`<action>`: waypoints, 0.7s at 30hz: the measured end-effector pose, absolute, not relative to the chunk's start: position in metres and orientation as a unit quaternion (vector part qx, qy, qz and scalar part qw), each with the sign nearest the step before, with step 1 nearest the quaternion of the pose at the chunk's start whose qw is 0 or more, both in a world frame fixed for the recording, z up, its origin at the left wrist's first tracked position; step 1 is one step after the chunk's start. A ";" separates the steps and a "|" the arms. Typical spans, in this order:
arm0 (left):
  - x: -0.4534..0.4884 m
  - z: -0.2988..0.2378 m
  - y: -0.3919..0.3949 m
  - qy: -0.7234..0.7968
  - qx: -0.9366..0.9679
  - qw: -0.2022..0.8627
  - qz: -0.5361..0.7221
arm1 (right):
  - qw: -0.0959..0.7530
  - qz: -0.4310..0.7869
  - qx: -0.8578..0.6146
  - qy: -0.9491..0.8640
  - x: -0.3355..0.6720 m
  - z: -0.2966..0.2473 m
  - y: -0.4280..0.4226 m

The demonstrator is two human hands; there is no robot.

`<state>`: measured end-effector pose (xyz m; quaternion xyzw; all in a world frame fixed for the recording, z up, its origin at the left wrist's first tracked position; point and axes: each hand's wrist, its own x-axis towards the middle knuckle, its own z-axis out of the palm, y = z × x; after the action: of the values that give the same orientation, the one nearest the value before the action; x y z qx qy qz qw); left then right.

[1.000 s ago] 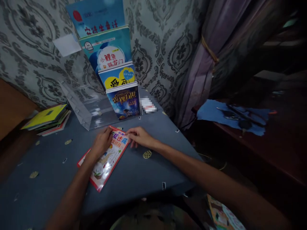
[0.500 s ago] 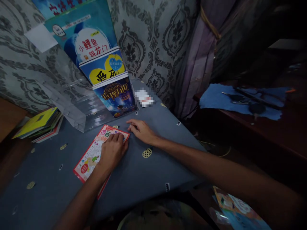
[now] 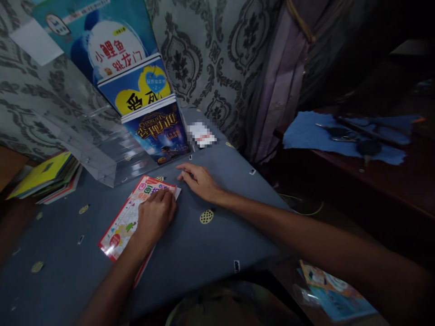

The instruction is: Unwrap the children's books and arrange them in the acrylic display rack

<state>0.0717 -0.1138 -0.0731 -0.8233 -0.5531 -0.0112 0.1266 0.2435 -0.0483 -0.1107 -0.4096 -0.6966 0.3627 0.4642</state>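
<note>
A red-bordered picture book (image 3: 122, 222) lies slanted on the grey-blue tablecloth, its cover showing coloured Chinese characters and small drawings. My left hand (image 3: 157, 213) rests over its upper right part, fingers curled at the cover's edge. A strip of white page shows at that corner, beside the fingers. Just right of the book, my right hand (image 3: 199, 181) lies low over the cloth with the index finger stretched out and nothing held. Its fingertips point toward a clear plastic book stand (image 3: 102, 167), where a dark blue book (image 3: 158, 131) stands in the front tier.
Behind it in the stand are a blue-and-yellow book (image 3: 136, 93) and a teal book (image 3: 112, 40). Several books (image 3: 44, 179) are stacked at the left. A blue cloth (image 3: 306, 131) with scissors and other dark items lies on a side table. Another book (image 3: 335, 290) lies lower right.
White page now shows at the book's upper right corner, where the cover edge has shifted under my left hand. My right hand has barely moved. The view has shifted slightly.
</note>
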 end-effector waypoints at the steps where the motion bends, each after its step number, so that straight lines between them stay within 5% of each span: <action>1: 0.072 -0.073 -0.114 -0.553 -0.823 0.126 -0.012 | 0.465 0.365 -0.408 -0.695 0.243 -0.110 -0.049; 13: 0.065 -0.083 -0.114 -0.529 -0.835 0.145 -0.039 | 0.442 0.331 -0.401 -0.730 0.243 -0.105 -0.057; 21: 0.066 -0.081 -0.115 -0.540 -0.834 0.110 -0.022 | 0.326 0.246 -0.393 -0.824 0.243 -0.107 -0.063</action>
<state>0.0661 -0.1151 -0.0806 -0.8341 -0.5400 -0.0216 0.1104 0.2433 -0.0627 -0.1074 -0.3929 -0.8239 0.2459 0.3260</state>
